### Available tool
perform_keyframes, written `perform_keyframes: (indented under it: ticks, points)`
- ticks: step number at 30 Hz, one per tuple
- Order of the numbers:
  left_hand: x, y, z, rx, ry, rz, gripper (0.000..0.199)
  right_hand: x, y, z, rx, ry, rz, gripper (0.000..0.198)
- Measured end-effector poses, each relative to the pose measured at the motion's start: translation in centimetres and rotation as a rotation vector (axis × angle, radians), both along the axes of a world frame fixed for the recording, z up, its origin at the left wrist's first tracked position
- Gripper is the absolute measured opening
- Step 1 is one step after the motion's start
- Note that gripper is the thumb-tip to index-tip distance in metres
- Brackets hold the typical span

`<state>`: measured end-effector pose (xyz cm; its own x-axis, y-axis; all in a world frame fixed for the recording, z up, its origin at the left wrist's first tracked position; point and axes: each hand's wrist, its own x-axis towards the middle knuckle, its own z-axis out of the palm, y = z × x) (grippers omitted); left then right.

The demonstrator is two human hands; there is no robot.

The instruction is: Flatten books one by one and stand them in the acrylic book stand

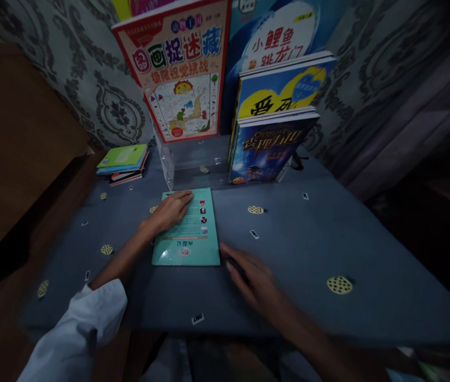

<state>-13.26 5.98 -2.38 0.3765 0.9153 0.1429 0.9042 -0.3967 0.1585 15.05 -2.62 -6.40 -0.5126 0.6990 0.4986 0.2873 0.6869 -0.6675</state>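
Note:
A turquoise book (193,249) lies on the blue patterned cloth, its printed text upside down to me. Flat across its upper left part rests my left hand (171,211), fingers stretched out and holding nothing. My right hand (254,278) is beside the book's lower right corner, with its fingertips at or close to the edge. Its thumb and fingers are apart, and the gap between them is dark; no held object can be made out there.
Behind the book stands a clear acrylic rack (187,172). It holds a red-bordered picture book (185,69), a dark blue book (270,151) and a yellow-and-blue book (280,90). Several books form a small stack (123,159) at the left. A patterned curtain (117,106) hangs behind.

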Motion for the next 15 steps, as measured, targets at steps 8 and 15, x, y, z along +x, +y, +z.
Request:
perform_keyframes:
  ticks: [8,15]
  points:
    - [0.7,-3.1,-0.3,0.037,0.022,-0.118,0.039,0.0,0.0,0.0,-0.001,-0.013,0.005,0.043]
    - [2.0,-3.3,-0.4,0.056,0.045,-0.142,0.039,-0.1,0.0,0.0,-0.024,-0.023,-0.003,0.04]
